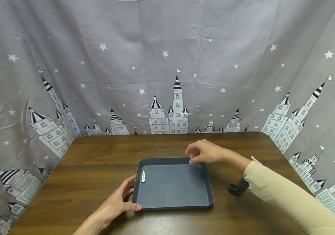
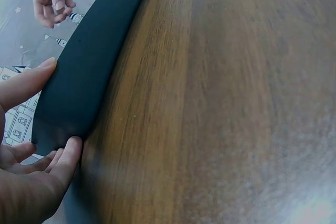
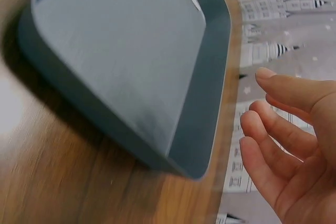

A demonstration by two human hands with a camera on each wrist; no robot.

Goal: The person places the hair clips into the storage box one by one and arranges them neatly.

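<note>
A dark grey rectangular tray [image 1: 173, 182] lies on the wooden table. Inside it, near the left wall, is a white snap hair clip [image 1: 143, 176], partly visible in the right wrist view too. My left hand [image 1: 115, 202] holds the tray's near left corner, thumb at the front and fingers along the left side. Over the far right corner hovers my right hand [image 1: 206, 151], its fingers loosely bent. The right wrist view shows nothing between the right hand's [image 3: 294, 145] fingers, which stand apart from the tray wall.
Right of the tray, beside the right sleeve [image 1: 284, 192], sits a small black clog-shaped shoe [image 1: 238, 187]. A pink object [image 1: 256, 160], mostly hidden by the forearm, lies behind it. A grey curtain [image 1: 161, 32] with castles and stars hangs beyond the table [image 1: 97, 156].
</note>
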